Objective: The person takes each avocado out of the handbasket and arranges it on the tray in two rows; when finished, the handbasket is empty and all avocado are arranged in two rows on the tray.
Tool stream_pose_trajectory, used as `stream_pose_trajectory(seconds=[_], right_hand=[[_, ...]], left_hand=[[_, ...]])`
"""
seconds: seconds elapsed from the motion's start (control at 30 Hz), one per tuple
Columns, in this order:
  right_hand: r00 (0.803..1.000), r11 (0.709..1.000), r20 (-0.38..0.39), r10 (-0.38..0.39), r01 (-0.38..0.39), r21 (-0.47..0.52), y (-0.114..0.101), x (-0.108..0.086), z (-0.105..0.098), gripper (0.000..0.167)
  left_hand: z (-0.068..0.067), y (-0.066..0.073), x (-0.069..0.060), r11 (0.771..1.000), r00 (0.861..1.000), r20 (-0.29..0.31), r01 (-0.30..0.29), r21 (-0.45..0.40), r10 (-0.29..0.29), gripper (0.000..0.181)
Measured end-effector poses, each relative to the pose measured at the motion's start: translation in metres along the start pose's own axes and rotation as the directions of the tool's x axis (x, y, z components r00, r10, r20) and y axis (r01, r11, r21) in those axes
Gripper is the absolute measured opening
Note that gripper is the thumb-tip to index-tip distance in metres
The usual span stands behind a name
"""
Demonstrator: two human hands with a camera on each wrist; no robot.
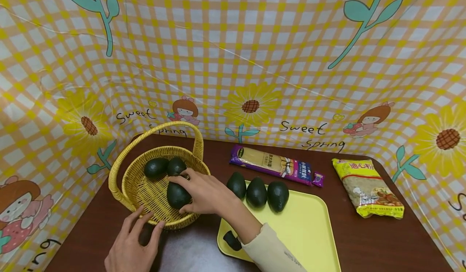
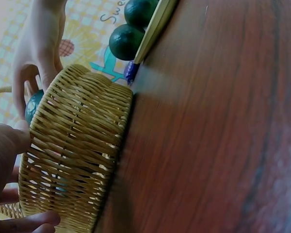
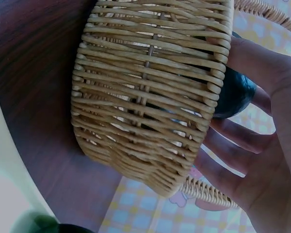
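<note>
One avocado (image 1: pixel 176 197) is held at the mouth of the basket (image 1: pixel 151 199), partly above its rim in both wrist views, gripped between the thumb and curled fingers of the right hand (image 1: pixel 204 189). Two more avocados (image 1: pixel 155 168) are settled within the far half of the basket. At the basket's near rim, the left hand (image 1: pixel 127 249) is held with fingers parted; whether the weave is firmly pressed cannot be told. A snug, unsqueezed grip round the fruit's middle would probably serve best, with knuckles kept clear of the rim, neighbours left unbumped, and any lift or lowering made slow and straight. Since the basket seems light, it should be steadied by the left fingers against tipping. Right of the basket, three avocados (image 1: pixel 256 192) are lined along the far edge of a tray (image 1: pixel 309 231); farthest right of it, a bag (image 1: pixel 369 189) is laid.
</note>
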State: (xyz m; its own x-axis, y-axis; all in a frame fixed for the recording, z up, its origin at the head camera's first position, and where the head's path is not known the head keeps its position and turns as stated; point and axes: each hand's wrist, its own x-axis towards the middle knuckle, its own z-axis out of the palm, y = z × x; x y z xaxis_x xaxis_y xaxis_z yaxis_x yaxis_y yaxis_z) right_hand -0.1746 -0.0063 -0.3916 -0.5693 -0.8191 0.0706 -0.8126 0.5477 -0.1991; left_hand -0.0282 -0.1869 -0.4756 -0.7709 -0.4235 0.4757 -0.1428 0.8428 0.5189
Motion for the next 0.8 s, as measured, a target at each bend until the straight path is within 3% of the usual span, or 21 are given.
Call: stream_pose_trajectory(seconds=[0.27,0.8], right_hand=[[0.997,0.999,-0.069,0.03,-0.033,-0.042,0.003,-0.013,-0.002,0.09],[0.976,0.998,-0.206,0.065,-0.068,-0.004,0.007,-0.032,0.004,0.09]], left_hand=[[0.001,0.001,-0.001,1.0,1.0,-0.013,0.008,0.003,-0.008,0.04],[-0.001,0.001,0.002,1.0,1.0,0.002,0.005,0.001,-0.005,0.041]])
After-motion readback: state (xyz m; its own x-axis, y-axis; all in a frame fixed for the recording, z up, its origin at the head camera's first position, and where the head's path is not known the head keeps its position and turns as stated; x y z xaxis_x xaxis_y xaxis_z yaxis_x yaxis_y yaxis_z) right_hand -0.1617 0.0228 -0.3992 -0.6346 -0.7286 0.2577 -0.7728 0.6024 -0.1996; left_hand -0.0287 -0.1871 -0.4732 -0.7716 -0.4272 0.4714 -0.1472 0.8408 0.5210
